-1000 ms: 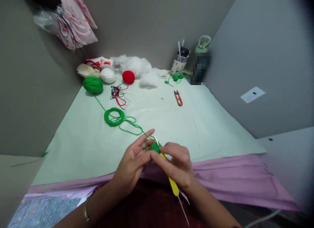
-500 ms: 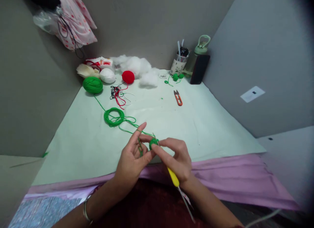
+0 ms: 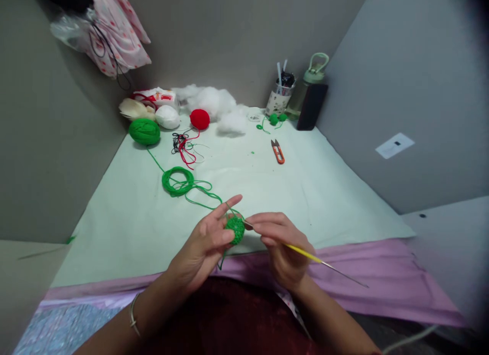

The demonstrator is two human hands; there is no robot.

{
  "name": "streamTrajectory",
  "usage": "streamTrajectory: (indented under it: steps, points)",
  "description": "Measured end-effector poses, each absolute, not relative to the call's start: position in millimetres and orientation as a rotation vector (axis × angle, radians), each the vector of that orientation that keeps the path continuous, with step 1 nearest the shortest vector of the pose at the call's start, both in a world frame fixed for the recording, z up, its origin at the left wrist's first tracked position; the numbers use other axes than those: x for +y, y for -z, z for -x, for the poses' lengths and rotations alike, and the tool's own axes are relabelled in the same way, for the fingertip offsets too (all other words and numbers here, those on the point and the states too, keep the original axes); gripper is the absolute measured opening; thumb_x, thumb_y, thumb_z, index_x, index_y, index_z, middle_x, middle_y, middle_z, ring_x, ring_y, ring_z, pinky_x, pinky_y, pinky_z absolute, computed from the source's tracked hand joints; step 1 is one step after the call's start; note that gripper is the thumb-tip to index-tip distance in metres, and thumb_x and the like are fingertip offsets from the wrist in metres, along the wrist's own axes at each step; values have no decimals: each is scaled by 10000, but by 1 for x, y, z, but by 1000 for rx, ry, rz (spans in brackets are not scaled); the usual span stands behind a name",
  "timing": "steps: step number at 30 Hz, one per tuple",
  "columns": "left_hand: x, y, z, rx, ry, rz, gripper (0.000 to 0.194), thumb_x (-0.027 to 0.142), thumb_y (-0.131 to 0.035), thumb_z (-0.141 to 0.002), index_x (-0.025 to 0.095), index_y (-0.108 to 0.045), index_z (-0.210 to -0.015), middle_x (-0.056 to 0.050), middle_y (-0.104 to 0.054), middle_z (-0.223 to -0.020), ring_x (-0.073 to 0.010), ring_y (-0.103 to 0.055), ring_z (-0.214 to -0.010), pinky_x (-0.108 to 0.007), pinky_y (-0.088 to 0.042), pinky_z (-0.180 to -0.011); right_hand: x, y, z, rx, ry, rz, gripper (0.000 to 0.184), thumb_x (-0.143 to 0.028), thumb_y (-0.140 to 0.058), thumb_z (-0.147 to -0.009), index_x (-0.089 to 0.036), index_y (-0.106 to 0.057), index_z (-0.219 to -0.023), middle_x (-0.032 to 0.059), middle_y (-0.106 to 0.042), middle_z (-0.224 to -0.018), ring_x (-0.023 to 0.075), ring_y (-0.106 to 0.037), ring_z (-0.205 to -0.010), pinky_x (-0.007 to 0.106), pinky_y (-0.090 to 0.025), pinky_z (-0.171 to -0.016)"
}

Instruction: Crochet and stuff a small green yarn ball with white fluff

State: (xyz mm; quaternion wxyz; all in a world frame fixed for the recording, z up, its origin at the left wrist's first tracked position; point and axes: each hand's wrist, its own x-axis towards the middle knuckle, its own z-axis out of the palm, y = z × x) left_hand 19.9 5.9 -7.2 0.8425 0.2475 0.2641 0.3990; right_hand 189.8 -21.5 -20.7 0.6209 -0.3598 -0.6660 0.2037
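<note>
One small round green piece held in the left hand, in front of the body, just above the near edge of the pale table. Pressed the left thumb on its near face and clamped it from behind with other fingers, partly hidden. Pointed the left index finger up and outward, apart from the rest, with a strand leading toward the coil of green yarn laid over it.

Gripped the yellow-handled hook in the right hand, clamping the fingers together on it near the front end. Set its tip at the upper right edge of the green piece; could not tell how deep in the stitches. Slanted its other metal end down to the right, over the pink cloth. Wore a bracelet on the left wrist.

Beyond the hands, saw the coil lying loose on the table, joined to a green ball at the far left. Saw a white ball just beside it, then a red ball near white stuffing. Toward the right, noticed small scissors lying well apart from the hands; farther back, a cup, a bottle and a dark phone leaning upright.
</note>
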Motion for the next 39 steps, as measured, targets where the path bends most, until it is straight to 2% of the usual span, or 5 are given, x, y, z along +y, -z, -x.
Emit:
streamTrajectory:
  steps: [4,11,18,30,39]
  points:
    - [13,7,-13,585,-850,-609,692,202,-824,-701,204,-629,-1365,-26,-625,-973,-138,-548,-858,-256,-417,-834,-20,13,-198,-1512,-582,817,194,-172,-612,-961,-247,-766,-1051,66,-787,-973,203,-741,-902,376,-628,-787]
    - [18,9,-2,604,-725,-760,606,279,-774,-717,215,-684,-1312,-35,-596,-967,-156,-514,-860,-272,-395,-795,-10,10,-210,-1342,-982,793,139,-218,-636,-944,-203,-774,-936,50,-753,-829,171,-711,-757,322,-602,-684]
    - [19,6,-6,534,-607,-729,510,389,-680,-782,182,-715,-1246,-43,-547,-825,-121,-432,-628,-249,-307,-528,-5,11,-210,-1158,-1263,749,137,-272,-673,-926,-182,-751,-857,18,-712,-752,127,-680,-618,270,-579,-623]
    - [17,17,-7,452,-625,-662,462,323,-555,-932,111,-625,-1336,-73,-620,-819,-104,-549,-589,-187,-392,-503,-9,15,-206,-1195,-1248,750,131,-274,-658,-952,-222,-776,-930,22,-704,-797,137,-684,-719,285,-552,-722]
    - [13,17,-9,431,-653,-675,428,320,-526,-978,141,-620,-1356,-88,-669,-861,-84,-571,-579,-156,-406,-484,-8,13,-203,-1186,-1257,737,129,-267,-653,-956,-233,-774,-928,11,-697,-793,129,-672,-724,278,-543,-723]
